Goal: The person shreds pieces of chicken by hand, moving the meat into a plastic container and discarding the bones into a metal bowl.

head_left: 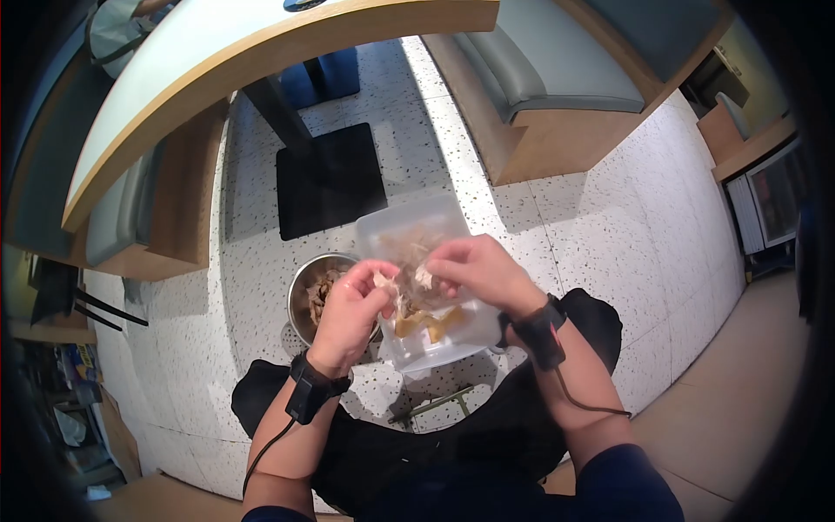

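My left hand (355, 300) pinches a pale piece of chicken meat (384, 280) between its fingers. Opposite it, my right hand (474, 268) grips another whitish piece of chicken meat (424, 277), a little apart from the first. Both hands are above a translucent plastic container (413, 211). Shredded pale meat lies at the container's far end, and yellowish skin-like pieces (432, 325) lie nearer me. Left of the container stands a round metal bowl (296, 300) with brownish chunks (321, 294) in it, partly hidden by my left hand.
A light table with a wooden edge (287, 63) crosses the top of view, on a dark pedestal with a black base plate (330, 178). Padded benches (570, 65) flank it. The floor (565, 252) is speckled white tile. Another person (113, 35) is partly visible at upper left.
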Tool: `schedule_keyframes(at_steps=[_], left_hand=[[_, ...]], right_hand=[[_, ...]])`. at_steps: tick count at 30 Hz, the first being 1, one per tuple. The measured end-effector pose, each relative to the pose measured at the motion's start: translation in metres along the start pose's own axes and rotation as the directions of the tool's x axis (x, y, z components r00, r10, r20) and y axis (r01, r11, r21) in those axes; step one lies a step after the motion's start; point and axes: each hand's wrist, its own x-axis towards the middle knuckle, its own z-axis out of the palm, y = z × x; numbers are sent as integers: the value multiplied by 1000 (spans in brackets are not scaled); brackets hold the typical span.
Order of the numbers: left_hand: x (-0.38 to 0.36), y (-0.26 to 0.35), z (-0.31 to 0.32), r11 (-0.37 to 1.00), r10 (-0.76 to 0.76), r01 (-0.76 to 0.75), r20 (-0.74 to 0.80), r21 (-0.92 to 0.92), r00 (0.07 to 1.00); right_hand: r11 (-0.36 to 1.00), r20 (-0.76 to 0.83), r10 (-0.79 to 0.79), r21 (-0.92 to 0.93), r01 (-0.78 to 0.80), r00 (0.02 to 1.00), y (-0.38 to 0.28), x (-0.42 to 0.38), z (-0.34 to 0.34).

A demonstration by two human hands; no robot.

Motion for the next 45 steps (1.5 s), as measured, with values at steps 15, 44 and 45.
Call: schedule_keyframes(at_steps=[15,44,45], left_hand=[[0,-4,13,977,10,-11,7,212,1000],[4,-6,9,983,42,-46,28,179,999],[3,-7,10,970,51,-54,19,235,999]], right_hand=[[783,33,-437,-478,398,899,3,-9,32],[999,63,-29,-39,32,998,-11,-13,28],[999,64,-30,-41,32,997,-9,-14,29]])
